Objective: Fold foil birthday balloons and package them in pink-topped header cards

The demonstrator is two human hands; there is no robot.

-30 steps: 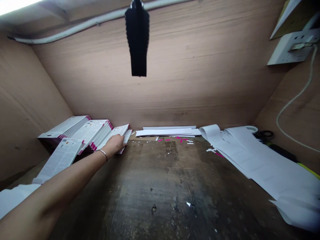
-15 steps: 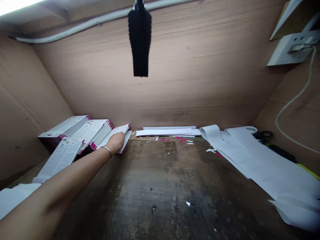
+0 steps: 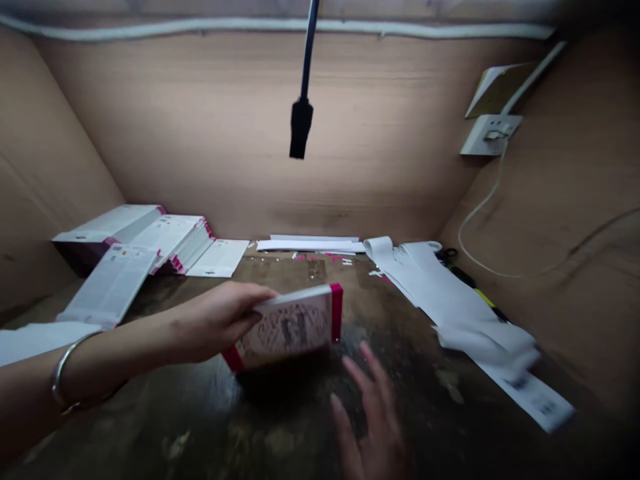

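My left hand (image 3: 220, 317) grips a flat carton (image 3: 295, 323) by its left end, above the table. The carton is white with a printed picture on the side facing me and magenta ends, and it looks slightly tilted. My right hand (image 3: 373, 417) is just below and right of it, fingers spread, touching nothing; it is somewhat blurred. Several like cartons (image 3: 165, 235) lie in overlapping rows at the back left, their magenta edges showing. One more carton (image 3: 107, 285) lies slanted in front of those rows.
Folded white paper strips (image 3: 310, 246) lie along the back wall. At right a long paper band (image 3: 450, 300) trails forward beside scissors (image 3: 449, 254). A black strap-like thing (image 3: 301, 127) hangs in the middle. A socket (image 3: 493, 135) with a white cable is on the right wall.
My left hand has left the rows at the back left, bringing a carton to the middle. My right hand has come into view from below. The camera view has shifted.
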